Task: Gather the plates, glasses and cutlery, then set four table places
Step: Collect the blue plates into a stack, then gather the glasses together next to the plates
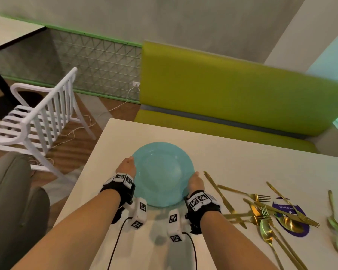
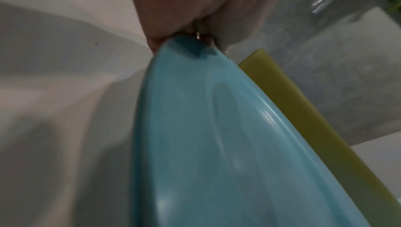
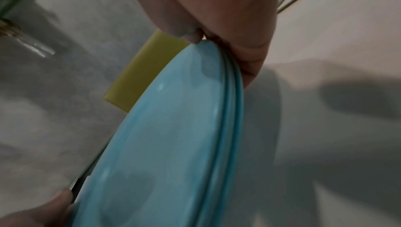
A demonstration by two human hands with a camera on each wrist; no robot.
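Note:
A stack of light blue plates (image 1: 162, 172) is held just above the white table (image 1: 242, 162) near its left end. My left hand (image 1: 127, 165) grips the stack's left rim, thumb on top; my right hand (image 1: 196, 181) grips the right rim. In the right wrist view the blue plates (image 3: 173, 136) show at least two stacked rims under my right hand (image 3: 228, 42). The left wrist view shows the blue plates (image 2: 206, 136) pinched by my left hand (image 2: 184, 29). Gold cutlery (image 1: 261, 209), knives, forks and spoons, lies scattered to the right of the plates.
A purple-and-white mat (image 1: 293, 221) lies under some of the cutlery. A yellow-green bench (image 1: 232, 94) runs behind the table. A white slatted chair (image 1: 41, 117) stands on the floor to the left. A cable (image 1: 105, 114) trails across the floor.

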